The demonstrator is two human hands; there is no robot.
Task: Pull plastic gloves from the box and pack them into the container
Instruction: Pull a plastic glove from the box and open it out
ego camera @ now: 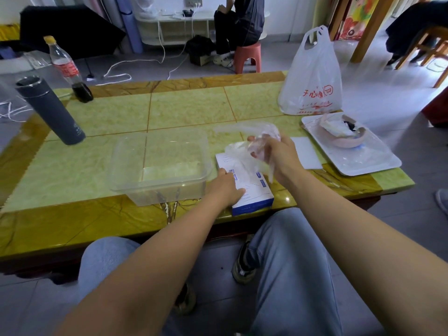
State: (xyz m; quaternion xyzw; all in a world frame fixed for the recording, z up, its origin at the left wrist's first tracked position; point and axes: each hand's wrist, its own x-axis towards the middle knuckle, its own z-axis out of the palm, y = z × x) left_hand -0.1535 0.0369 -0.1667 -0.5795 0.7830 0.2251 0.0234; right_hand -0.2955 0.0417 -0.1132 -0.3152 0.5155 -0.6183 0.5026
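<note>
Two bare forearms are reaching out over knees in pale blue jeans (291, 275), with dark shoes (243, 265) showing on the floor tiles between them. The left hand (226, 187) is lying on the near left part of the white and blue box (252, 192), its fingers stretched flat and pressing down on the lid. The box is sitting at the near edge of the green and yellow table (189, 110), just right of the container (155, 190), a clear plastic tub with what may be thin plastic already lying on its bottom.

Just beyond the box, the right hand (278, 156) is gripping a crumpled bunch of clear gloves (257, 141), holding it raised above the box's far end; film is trailing from the bunch down to the box, and whether it is one glove or several is hard to tell.

Right of that hand, a white card (306, 152) is lying flat, and a white tray (373, 163) is carrying a pink bowl (344, 139). Farther back, a white plastic bag (312, 76) is standing at the right, while a grey flask (52, 110) and a cola bottle (69, 69) are standing at the left. Beyond the table, someone is sitting on a red stool (247, 57).
</note>
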